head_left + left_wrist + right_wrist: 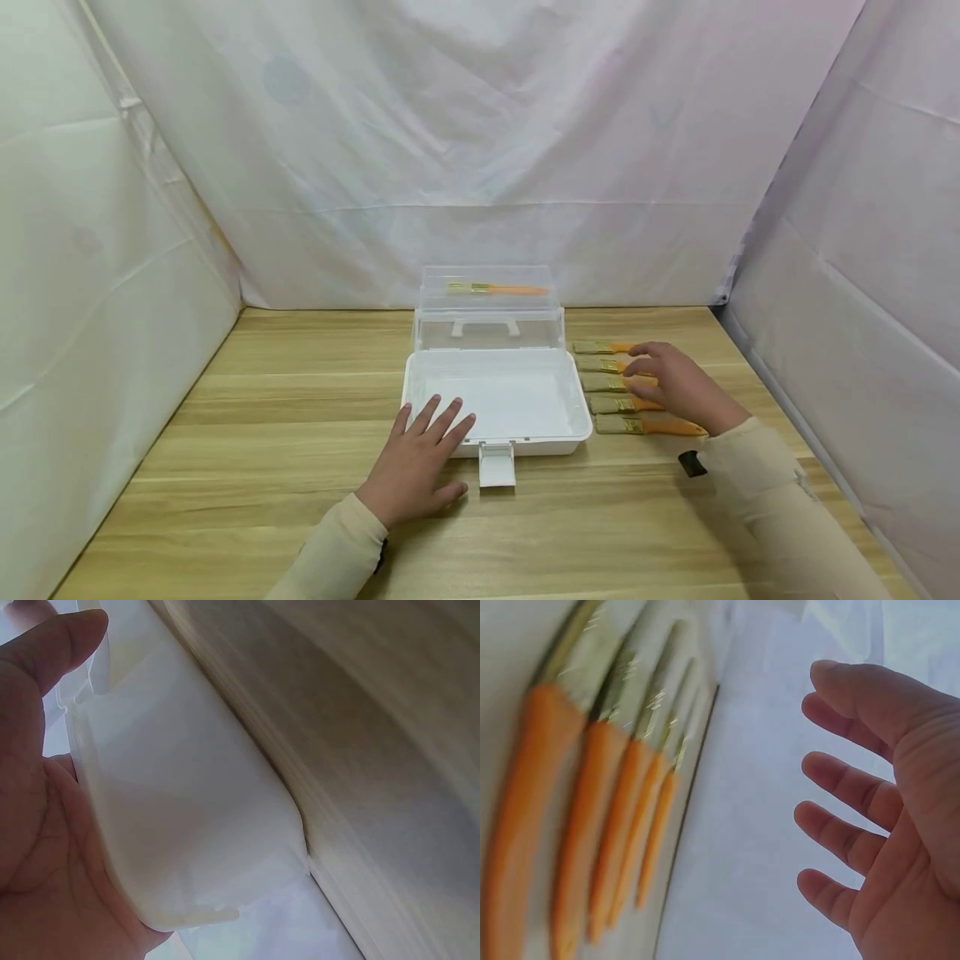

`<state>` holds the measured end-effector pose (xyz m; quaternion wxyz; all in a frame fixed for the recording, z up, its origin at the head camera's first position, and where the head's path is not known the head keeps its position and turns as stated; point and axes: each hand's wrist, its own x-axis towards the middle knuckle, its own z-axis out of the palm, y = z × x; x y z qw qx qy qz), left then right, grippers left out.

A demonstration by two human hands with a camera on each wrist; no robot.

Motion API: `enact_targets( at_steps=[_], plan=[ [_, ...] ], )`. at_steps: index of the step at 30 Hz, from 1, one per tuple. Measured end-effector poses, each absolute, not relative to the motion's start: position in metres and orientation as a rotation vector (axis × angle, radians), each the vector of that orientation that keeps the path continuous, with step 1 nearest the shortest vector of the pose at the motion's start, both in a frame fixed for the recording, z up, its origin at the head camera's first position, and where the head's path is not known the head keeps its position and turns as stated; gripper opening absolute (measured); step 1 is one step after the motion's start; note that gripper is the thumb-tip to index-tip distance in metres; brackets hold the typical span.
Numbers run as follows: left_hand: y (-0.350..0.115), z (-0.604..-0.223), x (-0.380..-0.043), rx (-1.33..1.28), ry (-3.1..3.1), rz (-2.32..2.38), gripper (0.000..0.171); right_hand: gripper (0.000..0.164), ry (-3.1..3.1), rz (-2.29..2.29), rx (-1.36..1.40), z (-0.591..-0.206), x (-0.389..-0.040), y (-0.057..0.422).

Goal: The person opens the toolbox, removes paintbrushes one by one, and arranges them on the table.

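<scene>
A white plastic box (pixel 498 400) stands with its hinged transparent lid (pixel 487 327) raised at the back. My left hand (pixel 416 471) lies spread over the box's front left corner, fingers reaching past the rim; in the left wrist view the palm is against the box wall (pixel 180 787). To the right of the box several flat paintbrushes lie in a row, orange handles to the right, the front brush (pixel 651 426) nearest me. Above them hovers my right hand (pixel 675 385), fingers apart and loosely bent, with nothing in its grasp. The right wrist view shows the paintbrush handles (pixel 570 840) beside that hand (pixel 900 795).
Another orange-handled paintbrush (pixel 498 289) lies in the raised lid. A white latch flap (pixel 497 467) juts from the box front. White cloth (pixel 480 150) walls the wooden table (pixel 300 400) at the back and both sides. A small black object (pixel 692 463) is beside the right cuff.
</scene>
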<state>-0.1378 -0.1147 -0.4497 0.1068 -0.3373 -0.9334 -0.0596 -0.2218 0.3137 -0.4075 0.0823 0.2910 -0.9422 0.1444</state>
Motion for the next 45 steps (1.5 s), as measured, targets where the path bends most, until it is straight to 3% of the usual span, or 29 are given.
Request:
enact_targets(
  at_steps=[23, 45],
  plan=[
    [-0.114, -0.450, -0.137, -0.985, -2.764, -0.209, 0.089, 0.020, -2.846, 0.517, 0.917, -0.354, -0.280, 0.237],
    [-0.113, -0.448, -0.137, -0.995, -2.748, -0.181, 0.088, 0.023, -2.856, 0.533, 0.944, -0.334, -0.326, 0.198]
  ],
)
